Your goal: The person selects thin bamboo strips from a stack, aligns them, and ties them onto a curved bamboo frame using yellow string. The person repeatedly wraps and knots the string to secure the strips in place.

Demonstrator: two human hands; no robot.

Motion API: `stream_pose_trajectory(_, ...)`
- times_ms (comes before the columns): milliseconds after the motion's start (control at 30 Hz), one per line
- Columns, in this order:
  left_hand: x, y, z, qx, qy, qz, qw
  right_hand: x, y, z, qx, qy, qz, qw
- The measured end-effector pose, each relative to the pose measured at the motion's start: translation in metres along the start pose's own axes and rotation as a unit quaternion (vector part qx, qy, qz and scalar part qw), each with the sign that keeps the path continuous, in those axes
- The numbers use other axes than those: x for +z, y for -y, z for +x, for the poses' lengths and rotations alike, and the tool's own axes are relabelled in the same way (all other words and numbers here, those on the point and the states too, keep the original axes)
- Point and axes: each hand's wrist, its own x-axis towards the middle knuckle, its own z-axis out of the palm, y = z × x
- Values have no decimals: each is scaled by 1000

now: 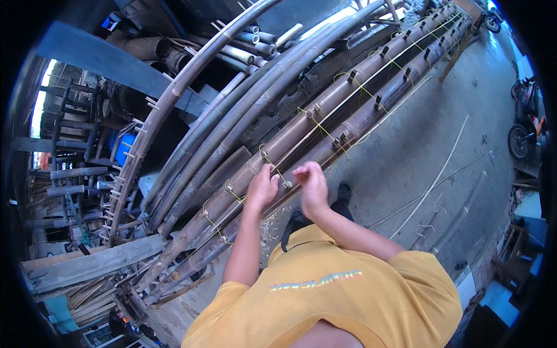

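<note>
Two long brown bamboo poles run side by side in front of me, the far pole (293, 132) and the near pole (362, 119). Yellow cord (364, 87) ties them across at intervals, looped round short dark pegs (378, 102). My left hand (264, 187) is over the far pole, fingers curled closed beside a strand of cord. Above the near pole is my right hand (313, 184), its fingers bent and drawn together next to a small peg (287, 184). Whatever either hand pinches is too small or hidden to see.
Curved bamboo poles (249, 110) lie stacked beyond, and an arched pole with light pegs (156, 110) rises at left. Thin canes (435, 180) lie on the concrete floor (400, 168) at right. A motorcycle (525, 122) is at far right.
</note>
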Motion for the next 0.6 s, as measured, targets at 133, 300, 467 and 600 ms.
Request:
stream_pose_trajectory(133,5,-26,-6,-34,-3,10,999,103,21,0,-120,373,-405,826)
stream_pose_trajectory(300,16,-2,3,-7,-64,-70,995,82,4,123,-390,133,-772,484)
stream_pose_trajectory(467,29,33,9,-24,-14,-34,999,96,61,65,22,406,-351,844)
stream_pose_trajectory(600,19,8,4,-5,-75,-111,991,-20,31,1,-86,524,-578,620)
